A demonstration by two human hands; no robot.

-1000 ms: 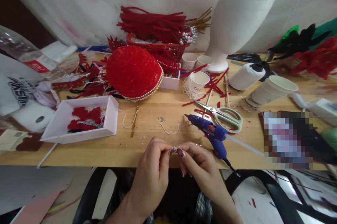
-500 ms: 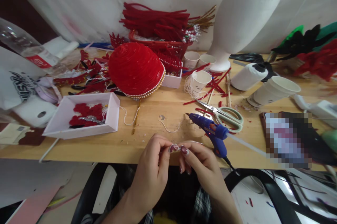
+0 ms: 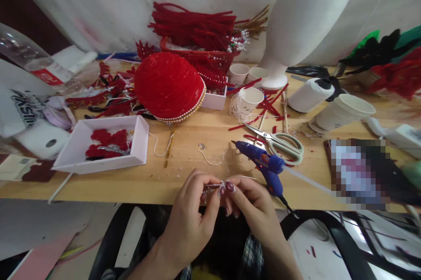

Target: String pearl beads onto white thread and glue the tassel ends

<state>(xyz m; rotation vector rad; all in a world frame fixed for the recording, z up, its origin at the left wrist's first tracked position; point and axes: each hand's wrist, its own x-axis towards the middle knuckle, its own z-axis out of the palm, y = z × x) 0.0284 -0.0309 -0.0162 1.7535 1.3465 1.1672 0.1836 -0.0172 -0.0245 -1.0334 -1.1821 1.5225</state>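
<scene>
Both forearms, bare as far as seen, enter from the lower edge and converge. The left hand (image 3: 194,205) is upright with its back outward, index finger (image 3: 204,177) hooked over and thumb (image 3: 213,214) raised to meet it in a pinch. The right hand (image 3: 256,205) mirrors it, its thumb (image 3: 241,201) angled inward against the bent index finger. Thumb tips stand just beside one another (nails dark red). Two right fingertips (image 3: 226,213) curl below that thumb; the left hand's remaining fingers are mostly hidden. Wrists appear nearly straight.
</scene>
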